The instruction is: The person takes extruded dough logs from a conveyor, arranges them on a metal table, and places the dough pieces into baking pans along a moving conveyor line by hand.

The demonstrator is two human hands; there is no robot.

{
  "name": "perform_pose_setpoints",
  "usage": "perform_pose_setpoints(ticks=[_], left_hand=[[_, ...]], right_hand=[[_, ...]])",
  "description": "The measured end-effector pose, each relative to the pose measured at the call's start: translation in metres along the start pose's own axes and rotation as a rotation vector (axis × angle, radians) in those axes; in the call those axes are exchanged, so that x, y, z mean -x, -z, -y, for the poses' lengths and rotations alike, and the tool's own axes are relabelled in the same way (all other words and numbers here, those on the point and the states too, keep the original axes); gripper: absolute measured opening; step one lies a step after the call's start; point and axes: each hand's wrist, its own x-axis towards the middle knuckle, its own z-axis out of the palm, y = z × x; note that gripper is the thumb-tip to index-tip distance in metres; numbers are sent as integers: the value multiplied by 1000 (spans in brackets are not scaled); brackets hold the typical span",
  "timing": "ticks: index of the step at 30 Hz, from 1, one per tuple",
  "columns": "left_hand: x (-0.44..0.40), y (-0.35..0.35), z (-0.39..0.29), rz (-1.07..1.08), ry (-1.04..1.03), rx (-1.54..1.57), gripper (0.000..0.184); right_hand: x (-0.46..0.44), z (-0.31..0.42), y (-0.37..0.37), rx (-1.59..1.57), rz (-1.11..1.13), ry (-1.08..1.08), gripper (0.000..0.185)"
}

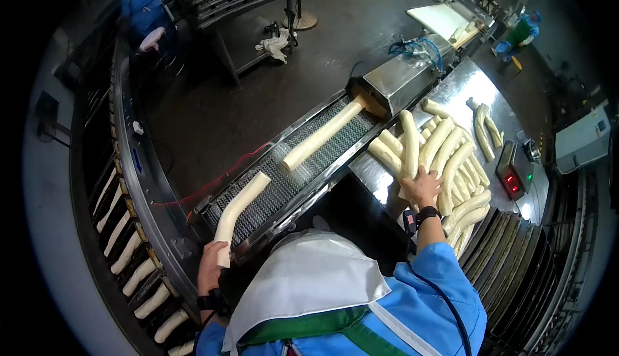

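Observation:
A pale, bent dough log (240,205) lies on the wire-mesh conveyor belt (216,209), its lower end reaching over the near edge. My left hand (210,264) is closed around that end from the left. Farther up the belt rests a longer, straighter dough log (322,135), its far end under the metal housing. On the right, my right hand (423,187) lies with fingers spread on a heap of dough logs (437,143) on the steel table (474,88). Its palm hides part of the logs beneath.
A scale with a red display (511,182) stands right of the heap. Dark racked trays (509,259) are below it. At left, a curved rail (138,162) borders moulds holding dough strips (138,275). Co-workers in blue (143,4) are in the background.

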Motion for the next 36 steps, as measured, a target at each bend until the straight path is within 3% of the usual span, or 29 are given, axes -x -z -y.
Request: perform_pose_setpoints(ticks=[6,14,17,22,24,25,26,27,28,29,31,32,34,36], left_hand=[[30,4,-10,16,-13,197,28],[46,-5,-42,251,-90,391,30],[48,-18,-57,268,-158,348,29],[44,-52,-99,319,-259,148,30],[48,-82,-122,373,-315,98,31],[41,-97,-125,454,-348,71,33],[41,-114,-134,497,-371,-3,35],[42,-133,-140,542,-403,-63,35],[44,-150,-145,608,-427,-134,35],[49,-163,-147,676,-404,-169,35],[64,-192,-147,798,-577,-323,36],[75,-201,-149,875,-495,-394,36],[65,-209,-137,1017,-806,-743,47],[50,-208,-119,1106,-560,-708,63]], right_hand=[[3,4,3,74,-39,1,70],[1,0,1,171,-3,51,80],[-4,-6,-9,248,-81,126,79],[4,29,9,276,124,-75,81],[-6,30,-9,349,-66,153,82],[10,53,11,157,36,444,68],[19,68,9,-96,114,556,51],[43,95,15,-379,365,527,49],[52,116,21,-559,806,636,58],[72,131,21,-898,1175,565,63],[105,160,34,-1384,1702,274,68],[126,173,55,-1642,1653,294,66],[117,173,63,-1870,1522,148,37],[101,154,61,-1824,1201,166,38]])
